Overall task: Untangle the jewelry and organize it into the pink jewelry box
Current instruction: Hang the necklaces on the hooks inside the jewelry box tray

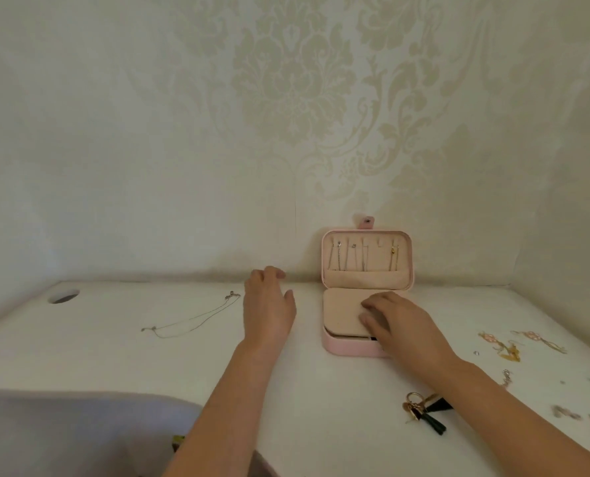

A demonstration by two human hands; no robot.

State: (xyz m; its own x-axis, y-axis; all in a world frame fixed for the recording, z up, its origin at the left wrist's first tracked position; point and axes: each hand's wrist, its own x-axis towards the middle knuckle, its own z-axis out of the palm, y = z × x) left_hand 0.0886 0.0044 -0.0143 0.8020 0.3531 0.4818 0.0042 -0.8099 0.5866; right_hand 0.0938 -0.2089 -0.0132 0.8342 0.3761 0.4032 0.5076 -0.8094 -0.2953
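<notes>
While the pink jewelry box sits open against the wall at twelve o'clock, the right hand lies flat on its beige pad, likely steadying it, and the empty left hand hovers loosely open at its nine o'clock, toward the silver necklace.

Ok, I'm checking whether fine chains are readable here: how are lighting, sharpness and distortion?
Head view: soft even light, no glare; wide-angle lens bows the far table edge; the silver chain is thin but traceable; the earrings near the right edge are blurred.
</notes>
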